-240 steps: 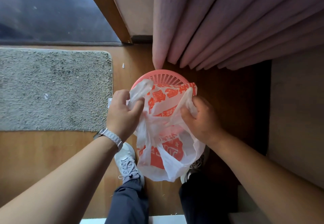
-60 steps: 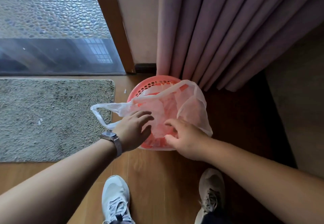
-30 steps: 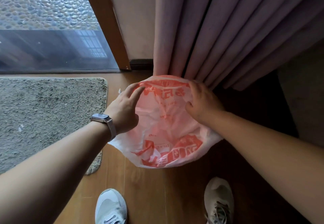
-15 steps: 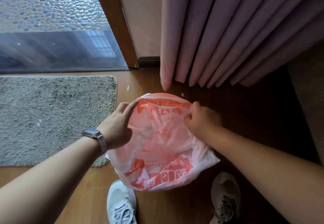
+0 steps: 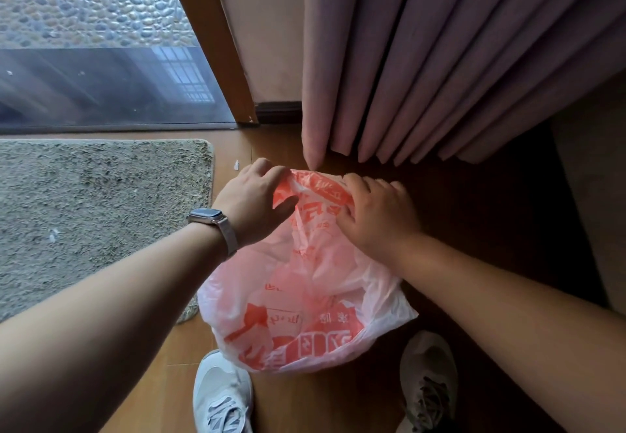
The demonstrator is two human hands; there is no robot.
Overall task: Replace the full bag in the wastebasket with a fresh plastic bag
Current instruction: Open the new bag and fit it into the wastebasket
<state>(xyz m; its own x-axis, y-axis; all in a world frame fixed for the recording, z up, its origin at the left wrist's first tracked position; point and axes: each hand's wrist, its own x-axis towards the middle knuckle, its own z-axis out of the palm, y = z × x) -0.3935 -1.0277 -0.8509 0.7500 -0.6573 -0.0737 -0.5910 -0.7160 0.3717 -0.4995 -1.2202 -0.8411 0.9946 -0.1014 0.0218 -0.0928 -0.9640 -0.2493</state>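
both hands are working at twelve o'clock: left hand (image 5: 254,202) curling over the rim of the plastic bag (image 5: 305,304), right hand (image 5: 377,219) pinching it. the bag is draping toward six, hiding the wastebasket. i'm judging uneven pulling could tear the film or slip the rim off.

Gripping plastic bag (image 5: 305,297) rim: left hand (image 5: 252,202), right hand (image 5: 376,215).
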